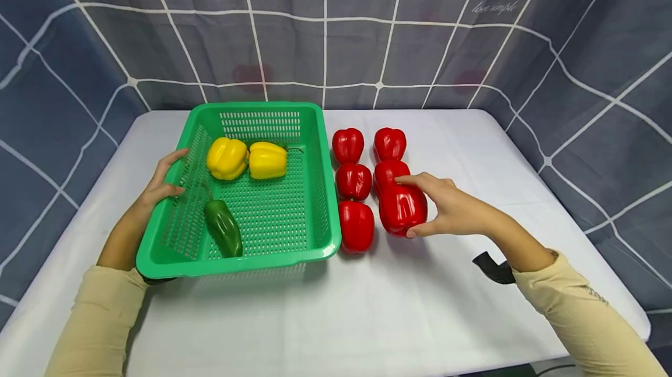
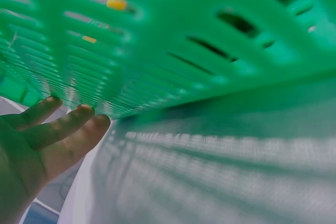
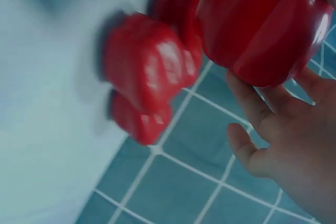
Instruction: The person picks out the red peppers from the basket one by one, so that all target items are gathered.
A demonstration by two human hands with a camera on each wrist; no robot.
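My left hand (image 1: 157,187) grips the left rim of a green plastic basket (image 1: 328,208), thumb and a finger reaching over the edge. In the left wrist view, other fingers (image 2: 79,140) extend along the slotted outside wall. Inside the basket lie two yellow bell peppers (image 1: 227,158) and a long dark green pepper (image 1: 223,228). My right hand (image 1: 448,205) holds a red bell pepper (image 1: 401,210) between thumb and fingers, right of the basket. Behind it, another red bell pepper (image 1: 388,173) is partly hidden. The right wrist view shows the held pepper (image 3: 262,24) close up.
Beside the basket's right wall, three red bell peppers (image 1: 353,181) stand in a column. Another red bell pepper (image 1: 389,143) lies at the back of the second column. Everything rests on a white-covered table (image 1: 336,318), with grey checked curtains (image 1: 294,50) behind and at both sides.
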